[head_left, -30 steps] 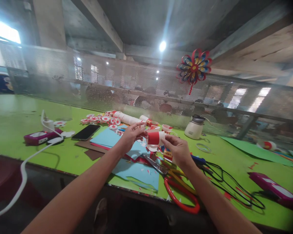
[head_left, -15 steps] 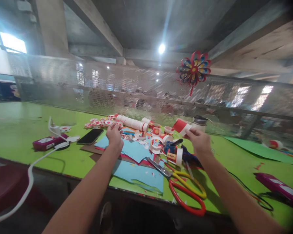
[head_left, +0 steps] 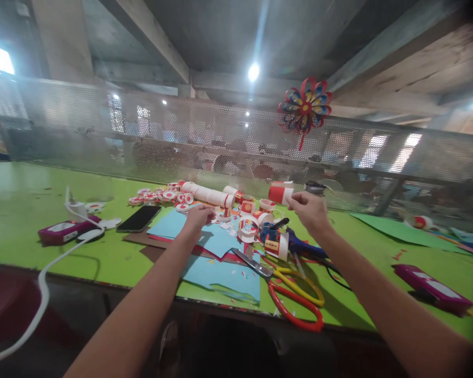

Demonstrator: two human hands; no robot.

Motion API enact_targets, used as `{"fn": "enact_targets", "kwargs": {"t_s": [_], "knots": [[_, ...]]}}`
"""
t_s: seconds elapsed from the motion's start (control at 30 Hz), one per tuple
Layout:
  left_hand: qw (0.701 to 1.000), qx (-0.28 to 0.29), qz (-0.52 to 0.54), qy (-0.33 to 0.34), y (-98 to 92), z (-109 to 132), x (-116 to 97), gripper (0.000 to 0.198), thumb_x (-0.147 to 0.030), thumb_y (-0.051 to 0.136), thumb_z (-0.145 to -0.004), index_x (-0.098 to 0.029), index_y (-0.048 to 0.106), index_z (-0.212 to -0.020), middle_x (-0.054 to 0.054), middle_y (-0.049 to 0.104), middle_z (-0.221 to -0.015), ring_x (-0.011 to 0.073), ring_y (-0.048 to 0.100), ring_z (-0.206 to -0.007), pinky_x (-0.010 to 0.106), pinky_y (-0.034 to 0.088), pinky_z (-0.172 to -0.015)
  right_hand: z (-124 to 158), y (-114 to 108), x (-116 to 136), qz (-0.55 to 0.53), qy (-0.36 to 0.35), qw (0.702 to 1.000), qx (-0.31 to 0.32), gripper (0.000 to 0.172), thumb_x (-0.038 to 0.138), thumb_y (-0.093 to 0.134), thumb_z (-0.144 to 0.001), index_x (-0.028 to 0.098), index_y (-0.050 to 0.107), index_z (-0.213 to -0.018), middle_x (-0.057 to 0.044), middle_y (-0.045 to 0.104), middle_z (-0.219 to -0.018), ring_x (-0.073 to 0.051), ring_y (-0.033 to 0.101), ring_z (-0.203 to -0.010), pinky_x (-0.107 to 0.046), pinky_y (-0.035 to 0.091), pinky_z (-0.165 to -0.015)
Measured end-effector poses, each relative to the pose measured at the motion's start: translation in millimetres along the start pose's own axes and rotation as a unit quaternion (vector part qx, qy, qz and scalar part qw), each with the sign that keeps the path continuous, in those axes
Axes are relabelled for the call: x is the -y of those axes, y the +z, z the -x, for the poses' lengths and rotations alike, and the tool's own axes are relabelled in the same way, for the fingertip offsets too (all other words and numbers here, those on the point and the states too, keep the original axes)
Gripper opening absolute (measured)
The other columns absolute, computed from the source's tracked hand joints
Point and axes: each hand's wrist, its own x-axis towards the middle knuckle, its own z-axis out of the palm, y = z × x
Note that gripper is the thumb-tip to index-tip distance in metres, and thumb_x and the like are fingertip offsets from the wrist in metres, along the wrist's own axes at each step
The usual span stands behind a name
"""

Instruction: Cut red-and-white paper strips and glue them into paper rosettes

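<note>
My right hand (head_left: pixel 310 211) is raised over the green table (head_left: pixel 31 194) and pinches a red and white paper cylinder (head_left: pixel 280 192) by its end. My left hand (head_left: pixel 199 217) is lower, fingers curled down onto the blue paper sheets (head_left: pixel 216 247) close to the small paper rings; what it grips I cannot make out. A long white and red paper tube (head_left: pixel 207 194) lies just beyond it. Several red and white paper rings (head_left: pixel 248 227) lie between my hands.
Red scissors (head_left: pixel 295 307) and yellow scissors (head_left: pixel 299 283) lie near the front edge. A black phone (head_left: pixel 139 218), a magenta box (head_left: pixel 61 232) with a white cable, another magenta box (head_left: pixel 431 289), a white jar (head_left: pixel 314 188), and a paper pinwheel (head_left: pixel 304 109) on the mesh fence.
My hands have parted. The right hand carried the red and white cylinder up and to the right; the left hand dropped to the blue paper near the rings.
</note>
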Motion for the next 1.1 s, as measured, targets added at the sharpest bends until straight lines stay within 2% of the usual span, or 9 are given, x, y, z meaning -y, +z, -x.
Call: {"fn": "enact_targets", "kwargs": {"t_s": [0.17, 0.27, 0.43, 0.57, 0.67, 0.83, 0.93, 1.0, 1.1], "knots": [[0.984, 0.105, -0.131, 0.051, 18.3, 12.1, 15.3, 0.023, -0.034, 0.075, -0.054, -0.017, 0.064, -0.065, 0.003, 0.061, -0.056, 0.0185, 0.056, -0.054, 0.028, 0.041, -0.055, -8.5, 22.6, 20.3, 0.08, -0.061, 0.992, 0.079, 0.015, 0.027, 0.061, -0.068, 0.016, 0.071, -0.066, -0.002, 0.067, -0.063, -0.014, 0.055, -0.059, -0.026, 0.04, -0.058], [0.97, 0.145, -0.167, 0.104, 31.1, 23.9, 26.1, 0.046, -0.034, 0.081, -0.047, -0.022, 0.067, -0.089, 0.002, 0.065, -0.071, 0.0198, 0.058, -0.064, 0.03, 0.043, -0.065, -19.7, 37.6, 24.1, 0.118, -0.062, 0.983, 0.122, 0.011, 0.019, 0.062, -0.063, 0.017, 0.069, -0.055, -0.001, 0.065, -0.055, -0.014, 0.053, -0.056, -0.024, 0.037, -0.055], [0.888, 0.222, -0.34, 0.218, 39.5, 32.7, 34.5, 0.047, -0.031, 0.072, -0.061, -0.018, 0.061, -0.105, 0.01, 0.066, -0.098, 0.0277, 0.061, -0.087, 0.035, 0.043, -0.077, -24.2, 61.0, 24.1, 0.138, -0.021, 0.968, 0.21, 0.014, 0.013, 0.063, -0.059, 0.017, 0.067, -0.046, 0.002, 0.057, -0.039, -0.012, 0.049, -0.044, -0.022, 0.032, -0.045], [0.879, 0.213, -0.374, 0.205, 40.5, 30.2, 37.1, 0.033, -0.016, 0.064, -0.064, -0.017, 0.061, -0.096, 0.01, 0.067, -0.093, 0.0256, 0.061, -0.088, 0.032, 0.043, -0.076, -16.8, 70.9, 27.4, 0.119, 0.027, 0.952, 0.282, 0.016, 0.013, 0.062, -0.06, 0.016, 0.067, -0.046, 0.004, 0.051, -0.033, -0.01, 0.043, -0.034, -0.022, 0.03, -0.038], [0.882, 0.197, -0.374, 0.208, 40.8, 28.4, 39.1, 0.029, -0.007, 0.058, -0.063, -0.016, 0.061, -0.091, 0.009, 0.067, -0.087, 0.0238, 0.061, -0.084, 0.031, 0.043, -0.074, -11.9, 73.2, 31.5, 0.101, 0.052, 0.947, 0.302, 0.015, 0.012, 0.062, -0.06, 0.015, 0.067, -0.045, 0.004, 0.05, -0.032, -0.008, 0.04, -0.031, -0.021, 0.03, -0.035], [0.887, 0.147, -0.368, 0.237, 36.0, 24.9, 35.6, 0.014, -0.006, 0.049, -0.07, -0.018, 0.056, -0.073, 0.007, 0.061, -0.073, 0.0225, 0.057, -0.074, 0.033, 0.041, -0.071, -12.6, 66.0, 41.4, 0.075, 0.045, 0.963, 0.256, 0.013, 0.015, 0.062, -0.061, 0.015, 0.069, -0.049, 0.004, 0.05, -0.033, -0.008, 0.041, -0.033, -0.021, 0.029, -0.037], [0.889, 0.098, -0.358, 0.269, 31.3, 22.8, 29.7, 0.013, -0.008, 0.046, -0.075, -0.019, 0.052, -0.074, 0.006, 0.056, -0.075, 0.0209, 0.054, -0.075, 0.033, 0.041, -0.073, -14.7, 57.4, 48.9, 0.058, 0.028, 0.976, 0.206, 0.01, 0.016, 0.062, -0.061, 0.016, 0.07, -0.054, 0.003, 0.054, -0.038, -0.009, 0.045, -0.039, -0.022, 0.032, -0.041], [0.87, 0.055, -0.366, 0.326, 29.4, 21.8, 25.7, 0.014, -0.008, 0.044, -0.078, -0.02, 0.05, -0.08, 0.006, 0.054, -0.082, 0.0207, 0.053, -0.079, 0.033, 0.041, -0.075, -13.2, 51.7, 54.7, 0.038, 0.021, 0.982, 0.181, 0.01, 0.019, 0.062, -0.062, 0.016, 0.07, -0.056, 0.002, 0.056, -0.041, -0.01, 0.047, -0.042, -0.023, 0.034, -0.043], [0.811, 0.006, -0.399, 0.429, 28.5, 20.8, 20.8, 0.021, -0.003, 0.042, -0.078, -0.019, 0.048, -0.091, 0.007, 0.051, -0.09, 0.0209, 0.052, -0.082, 0.033, 0.044, -0.074, -4.9, 44.2, 63.8, 0.0, 0.017, 0.987, 0.16, 0.012, 0.023, 0.062, -0.063, 0.016, 0.07, -0.061, 0.002, 0.058, -0.046, -0.01, 0.048, -0.044, -0.023, 0.037, -0.046]]}}
